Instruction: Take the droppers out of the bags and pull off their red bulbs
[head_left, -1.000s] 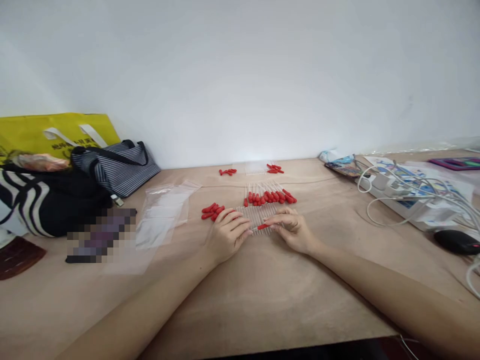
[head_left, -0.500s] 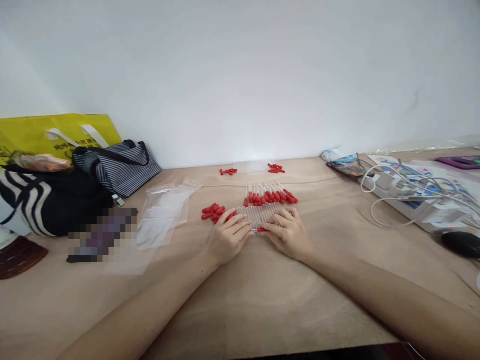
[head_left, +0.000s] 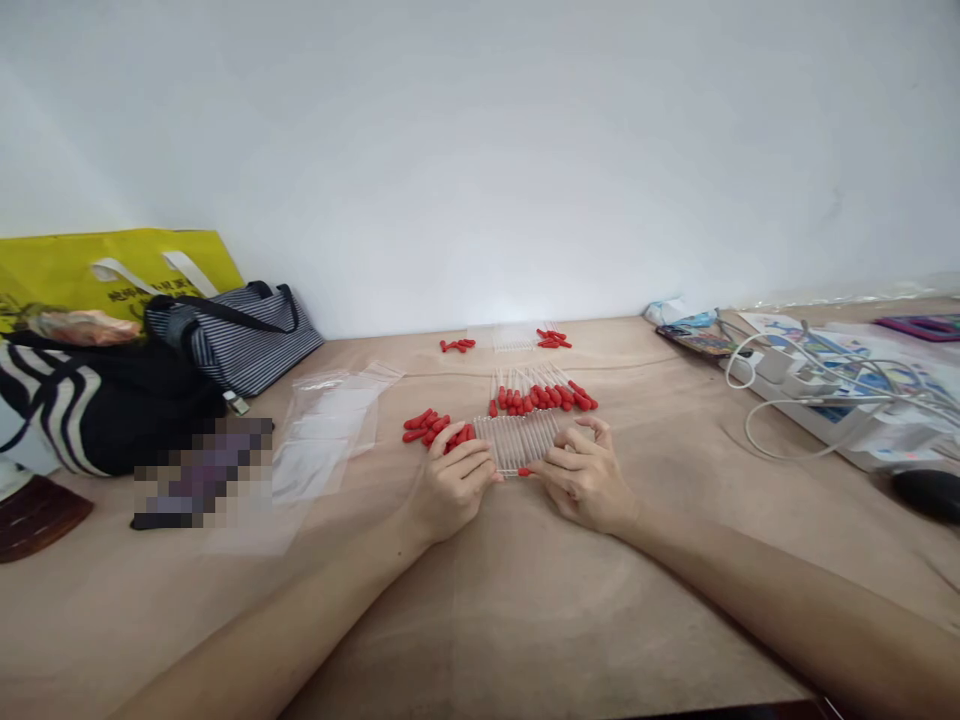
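Note:
My left hand [head_left: 459, 482] is closed, fingertips pinching the left end of a thin clear glass dropper tube [head_left: 511, 472]. My right hand [head_left: 589, 478] pinches a red rubber bulb [head_left: 524, 472] at the tube's right end; the fingers cover much of the bulb. Just beyond both hands lies a row of bare clear tubes [head_left: 517, 440]. Loose red bulbs [head_left: 427, 424] are heaped beside my left hand, partly behind its fingers. Farther back, several droppers with red bulbs [head_left: 540, 396] lie side by side, bulbs toward me.
Near the wall lie more tubes [head_left: 514, 338] and two small groups of red bulbs [head_left: 553, 339]. Clear plastic bags [head_left: 322, 435] spread at left, before a striped bag [head_left: 244, 335] and a yellow bag [head_left: 180, 250]. At right are white cables [head_left: 780, 452] and a black mouse [head_left: 928, 494].
Both hands have drawn slightly toward me and a little apart, showing more of the tube row. Less of the red bulb shows beside the right fingertips.

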